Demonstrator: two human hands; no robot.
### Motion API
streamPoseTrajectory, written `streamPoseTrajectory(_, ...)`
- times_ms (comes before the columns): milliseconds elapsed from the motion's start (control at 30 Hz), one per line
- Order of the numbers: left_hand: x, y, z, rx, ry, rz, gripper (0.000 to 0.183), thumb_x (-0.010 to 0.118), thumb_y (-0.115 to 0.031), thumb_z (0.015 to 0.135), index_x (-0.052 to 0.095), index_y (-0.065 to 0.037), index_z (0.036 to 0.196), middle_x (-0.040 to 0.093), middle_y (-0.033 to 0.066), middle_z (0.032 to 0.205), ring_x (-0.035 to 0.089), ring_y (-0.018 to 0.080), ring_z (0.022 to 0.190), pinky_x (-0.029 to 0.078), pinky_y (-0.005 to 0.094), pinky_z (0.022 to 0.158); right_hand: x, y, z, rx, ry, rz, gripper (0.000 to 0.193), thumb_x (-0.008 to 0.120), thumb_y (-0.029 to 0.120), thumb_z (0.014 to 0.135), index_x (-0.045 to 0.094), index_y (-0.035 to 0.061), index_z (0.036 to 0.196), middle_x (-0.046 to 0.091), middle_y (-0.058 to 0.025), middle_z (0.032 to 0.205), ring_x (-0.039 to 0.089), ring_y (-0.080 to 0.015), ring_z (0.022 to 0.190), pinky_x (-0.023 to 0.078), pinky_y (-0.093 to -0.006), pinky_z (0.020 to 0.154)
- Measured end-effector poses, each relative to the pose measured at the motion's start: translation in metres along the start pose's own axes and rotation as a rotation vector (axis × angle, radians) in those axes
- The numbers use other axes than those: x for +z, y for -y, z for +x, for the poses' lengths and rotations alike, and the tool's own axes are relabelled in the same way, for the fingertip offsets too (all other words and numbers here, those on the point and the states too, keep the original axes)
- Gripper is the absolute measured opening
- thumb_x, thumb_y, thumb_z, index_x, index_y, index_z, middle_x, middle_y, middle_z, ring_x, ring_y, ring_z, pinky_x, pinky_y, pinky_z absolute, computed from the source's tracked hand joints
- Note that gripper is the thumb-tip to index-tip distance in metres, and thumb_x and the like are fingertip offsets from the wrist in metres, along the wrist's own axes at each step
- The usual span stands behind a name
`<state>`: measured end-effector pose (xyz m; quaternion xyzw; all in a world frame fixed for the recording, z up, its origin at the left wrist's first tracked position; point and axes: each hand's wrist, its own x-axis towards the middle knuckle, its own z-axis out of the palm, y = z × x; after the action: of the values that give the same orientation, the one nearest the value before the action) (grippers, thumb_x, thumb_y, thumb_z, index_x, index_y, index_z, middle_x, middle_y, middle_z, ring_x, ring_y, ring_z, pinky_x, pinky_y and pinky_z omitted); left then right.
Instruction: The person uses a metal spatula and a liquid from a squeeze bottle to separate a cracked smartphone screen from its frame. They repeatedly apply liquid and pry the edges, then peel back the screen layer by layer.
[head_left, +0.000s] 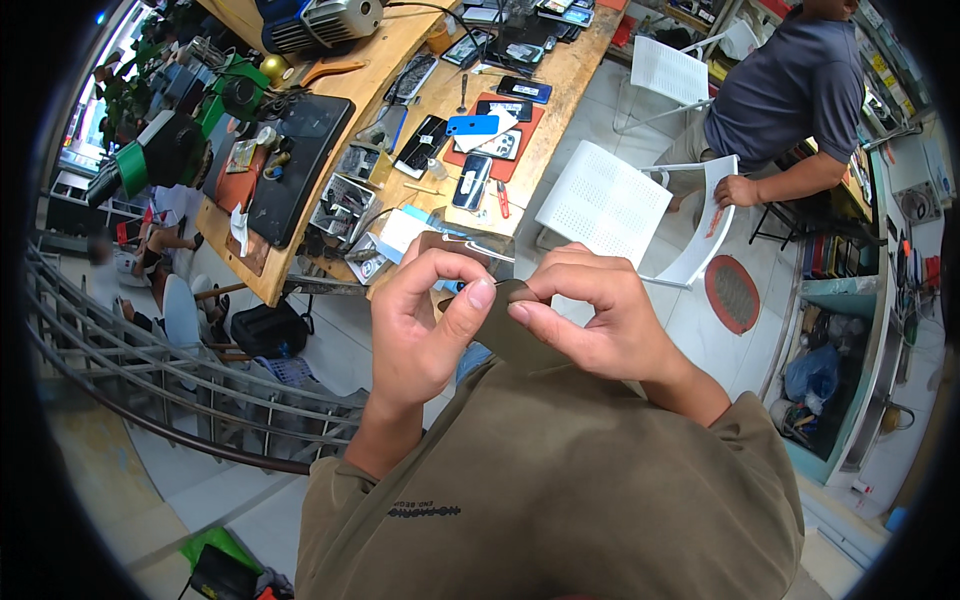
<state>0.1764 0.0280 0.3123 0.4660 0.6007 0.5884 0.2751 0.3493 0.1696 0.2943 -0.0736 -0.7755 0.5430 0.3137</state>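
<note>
Both my hands are raised in front of my chest, above the near end of the workbench. My left hand (425,315) is closed, thumb and forefinger pinched together. Just beyond its fingers shows a thin, glossy, brownish see-through sheet (465,246) with bright reflections, its lower part hidden by the fingers. My right hand (600,310) is closed too. Its thumb and forefinger pinch a raised fold of olive cloth (520,335), which looks like part of my shirt (560,480). The fingertips of both hands nearly meet; the exact contact between sheet and cloth is hidden.
The wooden workbench (572,75) carries several phones, including a blue one (472,125), a red-handled tool (503,199) and a parts tray (345,207). White chairs (605,200) stand to the right, where a person (785,95) sits. A curved metal railing (190,385) runs at left.
</note>
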Motion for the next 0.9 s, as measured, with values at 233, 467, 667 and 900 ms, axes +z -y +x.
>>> streamPoseTrajectory(233,0.0021,-0.0010,-0.0032,-0.009,-0.041,-0.034,0.014,0.081,-0.011,0.098,0.074,-0.001,0.105,0.071,0.0078,0.108,0.061,0.0176,0.106,0.046,0.0331,0.097,-0.0017,-0.0004,0.0011,-0.014,0.005,0.009,0.011,0.085,0.006,0.092,0.078,-0.0001,0.098,0.075,-0.0106,0.085,0.072,-0.0275,0.080,0.050,-0.0392,0.081)
streamPoseTrajectory(467,0.0022,-0.0014,-0.0026,0.007,-0.033,-0.049,0.014,0.083,-0.011,0.098,0.075,-0.002,0.106,0.070,0.0065,0.107,0.060,0.0159,0.105,0.046,0.0314,0.096,-0.0038,0.0011,0.0029,-0.023,0.014,-0.003,0.011,0.085,0.006,0.092,0.078,0.0001,0.099,0.075,-0.0097,0.086,0.071,-0.0260,0.080,0.049,-0.0389,0.081)
streamPoseTrajectory(667,0.0016,0.0008,0.0006,0.019,-0.018,-0.060,0.014,0.083,-0.011,0.098,0.075,-0.002,0.106,0.070,0.0073,0.109,0.060,0.0159,0.105,0.046,0.0314,0.095,-0.0040,0.0026,0.0048,0.004,0.016,0.008,0.009,0.084,0.005,0.093,0.077,0.0002,0.097,0.075,-0.0095,0.087,0.071,-0.0247,0.081,0.049,-0.0383,0.081)
streamPoseTrajectory(900,-0.0038,0.0033,0.0026,0.050,-0.030,0.020,0.016,0.078,-0.011,0.099,0.075,-0.001,0.111,0.071,0.0094,0.111,0.062,0.0183,0.110,0.047,0.0322,0.100,-0.0023,-0.0039,0.0045,0.030,-0.003,0.032,0.010,0.084,0.006,0.094,0.077,0.0001,0.097,0.076,-0.0100,0.087,0.072,-0.0233,0.081,0.051,-0.0369,0.081)
